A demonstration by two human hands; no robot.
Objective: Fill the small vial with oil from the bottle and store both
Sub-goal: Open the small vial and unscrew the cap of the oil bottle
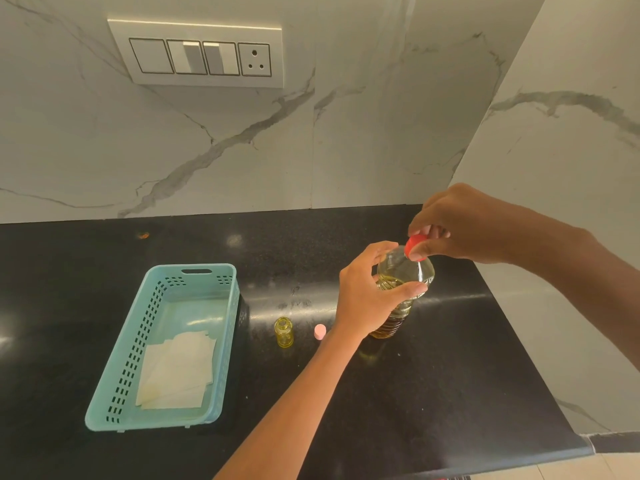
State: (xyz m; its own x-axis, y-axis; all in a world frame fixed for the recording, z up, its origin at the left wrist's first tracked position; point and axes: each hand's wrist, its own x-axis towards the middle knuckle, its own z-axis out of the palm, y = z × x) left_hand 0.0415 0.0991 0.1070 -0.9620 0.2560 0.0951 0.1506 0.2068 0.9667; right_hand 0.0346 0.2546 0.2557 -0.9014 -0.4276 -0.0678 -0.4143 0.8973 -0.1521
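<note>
A clear plastic oil bottle [403,275] stands on the black counter at right, partly filled with yellow oil. My left hand [363,292] grips its shoulder from the left. My right hand [453,226] pinches the red cap [415,247] at the bottle's mouth. Left of the bottle stands the small glass vial [284,332], open at the top and holding yellow oil. Its pink stopper [319,331] lies on the counter between the vial and my left forearm.
A teal plastic basket [145,355] with white paper sheets [178,372] in it sits at the left of the black counter [415,393]. The marble wall with a switch panel [197,53] rises behind. The counter's right edge meets a side wall.
</note>
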